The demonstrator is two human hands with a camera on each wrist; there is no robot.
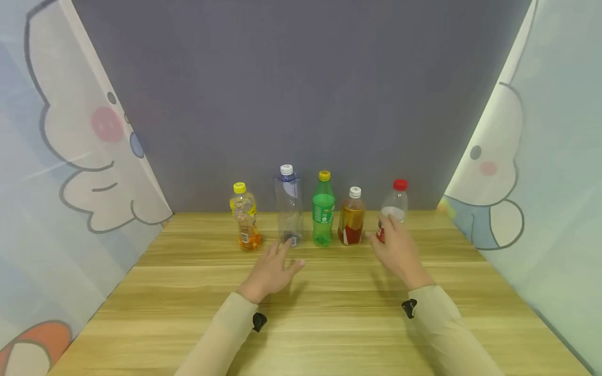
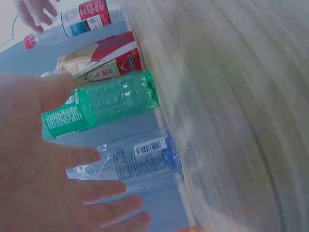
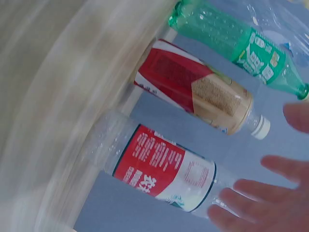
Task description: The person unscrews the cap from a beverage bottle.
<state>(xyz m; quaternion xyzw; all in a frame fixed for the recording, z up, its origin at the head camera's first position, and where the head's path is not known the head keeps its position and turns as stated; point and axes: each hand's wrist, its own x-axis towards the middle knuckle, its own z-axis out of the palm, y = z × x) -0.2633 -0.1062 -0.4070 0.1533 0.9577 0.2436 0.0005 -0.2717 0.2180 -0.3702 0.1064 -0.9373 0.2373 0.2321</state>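
Five bottles stand upright in a row. My left hand, fingers spread and holding nothing, hovers in front of the clear bottle with a white cap. To its left is a yellow-capped bottle with some orange liquid low inside. A green bottle and a white-capped bottle with a tan and red label stand between the hands. Toward the red-capped clear bottle reaches my right hand, its fingers extended and partly hiding the bottle in the head view. Whether its fingertips touch the bottle I cannot tell.
The bottles stand near the back of a wood-grain table, just before a dark grey panel. Cartoon-printed curtains flank the table on both sides.
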